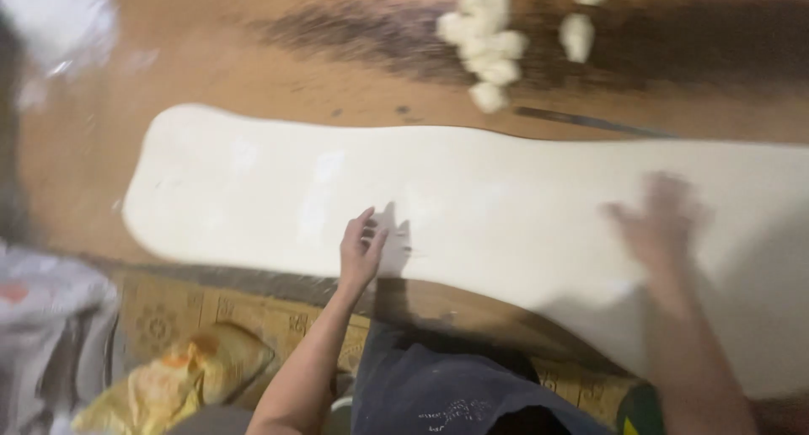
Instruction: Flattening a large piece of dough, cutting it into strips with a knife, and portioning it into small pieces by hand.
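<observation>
Long pale rolled-out sheet of dough (472, 208) lies flat across a worn brown wooden work surface (253, 73), running from far left of both hands out past the right frame edge. Left hand (361, 251) rests on the sheet's near part, fingers spread and slightly curled, palm down, grasping nothing, just pressing or smoothing. Right hand (661, 220) is motion-blurred over the sheet's right portion, fingers look splayed, nothing held; whether it touches the dough I cannot tell

Handling judgement: sheet looks soft, thin, limp and stretchy, likely to sag or tear if lifted by one point, probably a bit tacky where flour is thin. Fairly heavy overall given its spread. Best taken along the near edge just below the left hand with both palms flat under it, or folded or rolled up rather than pinched. Whitish patches ahead of the left hand look like flour dusting, so the top should slide under a palm

Beyond the fingertips of both hands, at the far side of the board, a cluster of small white dough lumps (489, 48) sits apart from the sheet, next to a thin dark strip (590, 122), maybe a blade or stick, too blurred to say

Near side, below the left wrist: patterned yellowish floor mat (244, 317), crumpled yellow plastic bag (177, 376), grey cloth (42, 317) at far left, person's dark blue trousers (438, 384) between the forearms. Room is dim, warm light, strong hand shadows
</observation>
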